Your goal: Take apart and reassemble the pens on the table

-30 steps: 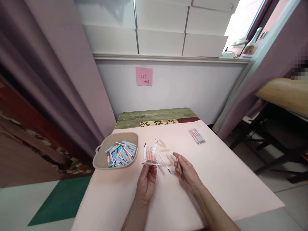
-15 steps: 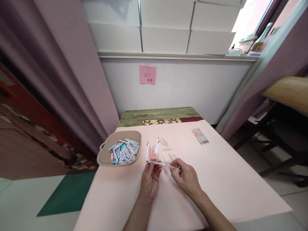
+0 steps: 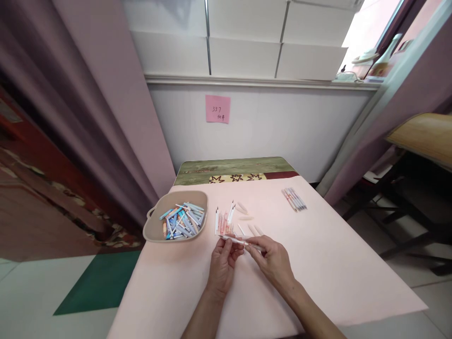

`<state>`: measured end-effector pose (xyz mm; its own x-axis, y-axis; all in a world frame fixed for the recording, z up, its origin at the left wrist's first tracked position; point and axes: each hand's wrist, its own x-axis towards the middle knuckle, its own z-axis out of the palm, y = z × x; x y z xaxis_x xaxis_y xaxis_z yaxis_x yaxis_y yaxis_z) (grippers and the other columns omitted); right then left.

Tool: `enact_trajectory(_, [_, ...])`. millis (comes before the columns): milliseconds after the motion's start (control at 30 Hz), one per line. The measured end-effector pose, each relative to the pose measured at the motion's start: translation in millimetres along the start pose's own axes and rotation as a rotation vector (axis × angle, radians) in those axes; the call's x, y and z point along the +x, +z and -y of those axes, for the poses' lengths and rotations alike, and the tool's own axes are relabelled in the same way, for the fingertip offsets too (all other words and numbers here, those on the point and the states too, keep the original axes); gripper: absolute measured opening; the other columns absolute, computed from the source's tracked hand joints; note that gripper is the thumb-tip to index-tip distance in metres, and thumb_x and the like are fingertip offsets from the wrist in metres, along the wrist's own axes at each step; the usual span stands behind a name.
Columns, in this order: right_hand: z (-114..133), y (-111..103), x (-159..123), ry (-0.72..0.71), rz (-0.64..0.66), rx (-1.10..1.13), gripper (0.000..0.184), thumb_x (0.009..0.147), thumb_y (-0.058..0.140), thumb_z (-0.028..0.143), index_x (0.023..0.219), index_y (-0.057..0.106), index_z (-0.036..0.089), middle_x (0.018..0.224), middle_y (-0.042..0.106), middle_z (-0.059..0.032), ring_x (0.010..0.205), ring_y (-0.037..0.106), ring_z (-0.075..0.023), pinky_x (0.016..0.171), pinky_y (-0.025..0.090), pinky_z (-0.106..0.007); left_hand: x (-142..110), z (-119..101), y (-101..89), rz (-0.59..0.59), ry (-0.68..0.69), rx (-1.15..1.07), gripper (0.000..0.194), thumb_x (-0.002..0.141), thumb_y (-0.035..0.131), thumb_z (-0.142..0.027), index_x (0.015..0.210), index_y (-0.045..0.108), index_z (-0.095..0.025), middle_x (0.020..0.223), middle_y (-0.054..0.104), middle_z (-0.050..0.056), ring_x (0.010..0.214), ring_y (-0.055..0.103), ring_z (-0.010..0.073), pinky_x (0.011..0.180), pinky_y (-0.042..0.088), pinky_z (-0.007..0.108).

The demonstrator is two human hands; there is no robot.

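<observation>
My left hand pinches a thin white pen near its left end, holding it level above the pink table. My right hand grips the same pen at its right end, fingers closed round it. Just beyond my hands lies a small heap of loose pens and refills, with a few pale caps beside it.
A beige basket full of blue and orange pens sits at the table's left. Several finished pens lie in a row at the far right. A curtain hangs left; a wooden desk and chair stand right.
My hands came together: the right hand moved left onto the pen that the left hand holds. The view shifted slightly.
</observation>
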<state>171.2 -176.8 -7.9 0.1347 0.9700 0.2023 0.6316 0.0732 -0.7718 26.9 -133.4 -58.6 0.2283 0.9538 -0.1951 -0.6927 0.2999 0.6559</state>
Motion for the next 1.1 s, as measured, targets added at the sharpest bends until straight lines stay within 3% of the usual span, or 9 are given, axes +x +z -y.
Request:
enact_trajectory(167, [-4.5, 3.6, 0.0, -0.022, -0.029, 0.017, 0.025, 0.090, 0.051, 0.038, 0.099, 0.072, 0.030, 0.090, 0.071, -0.0035, 0.073, 0.064, -0.0182, 0.064, 0.046, -0.026, -0.1, 0.9, 0.7, -0.024, 0.002, 0.020, 0.026, 0.074, 0.074, -0.026, 0.095, 0.065, -0.012, 0.085, 0.072, 0.007, 0.072, 0.068, 0.0132, 0.066, 0.057, 0.023])
enact_trajectory(333, [-4.9, 7.6, -1.8, -0.023, -0.024, -0.031, 0.020, 0.084, 0.054, 0.035, 0.100, 0.060, 0.024, 0.085, 0.067, -0.0025, 0.062, 0.058, -0.0158, 0.058, 0.043, -0.025, 0.4, 0.1, 1.5, -0.049, 0.011, 0.003, 0.027, 0.072, 0.076, -0.026, 0.093, 0.066, -0.012, 0.085, 0.073, 0.007, 0.070, 0.069, 0.0134, 0.066, 0.057, 0.023])
enact_trajectory(533, [-2.5, 7.2, -3.2, -0.020, -0.004, -0.106, 0.008, 0.085, 0.047, 0.029, 0.086, 0.053, 0.023, 0.075, 0.063, 0.0009, 0.059, 0.055, -0.0138, 0.054, 0.037, -0.023, 1.7, 1.2, 0.2, -0.052, 0.015, 0.000, 0.028, 0.072, 0.076, -0.026, 0.094, 0.066, -0.012, 0.087, 0.073, 0.008, 0.071, 0.069, 0.0136, 0.064, 0.057, 0.023])
enact_trajectory(900, [-1.1, 6.1, -3.1, -0.033, -0.037, -0.119, 0.013, 0.085, 0.052, 0.034, 0.083, 0.059, 0.024, 0.073, 0.065, 0.0014, 0.055, 0.053, -0.0131, 0.053, 0.037, -0.023, 1.3, 3.1, -0.9, -0.039, 0.032, 0.003, 0.025, 0.072, 0.075, -0.026, 0.092, 0.066, -0.013, 0.078, 0.072, 0.005, 0.068, 0.068, 0.0124, 0.064, 0.056, 0.023])
enact_trajectory(1100, [-4.7, 2.5, 7.6, -0.047, -0.085, -0.121, 0.016, 0.085, 0.055, 0.038, 0.083, 0.063, 0.024, 0.074, 0.066, 0.0009, 0.058, 0.055, -0.0136, 0.055, 0.036, -0.023, 10.0, -0.1, 11.7, -0.083, 0.035, 0.046, 0.024, 0.073, 0.075, -0.028, 0.088, 0.064, -0.012, 0.078, 0.072, 0.006, 0.067, 0.068, 0.0121, 0.065, 0.055, 0.022])
